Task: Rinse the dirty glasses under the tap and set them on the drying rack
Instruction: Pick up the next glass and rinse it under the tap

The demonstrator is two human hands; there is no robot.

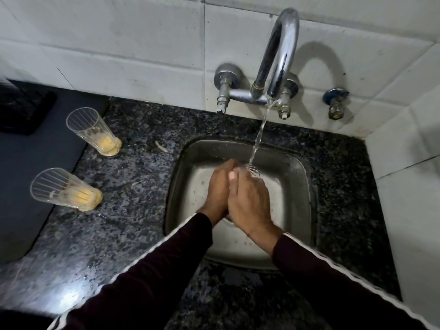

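Two ribbed clear glasses (95,132) (64,189) with yellow residue at the bottom stand on the speckled dark granite tabletop (133,177), beside a dark mat (35,163). Over the square steel sink (297,186), the left hand (220,186) and right hand (248,198) curl together round a third glass (254,171), mostly hidden, under the thin stream from the curved chrome tap (281,55).

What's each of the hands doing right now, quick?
Left hand: over the sink, beside the right; its grip cannot be told.
Right hand: curled round a glass under the running water.
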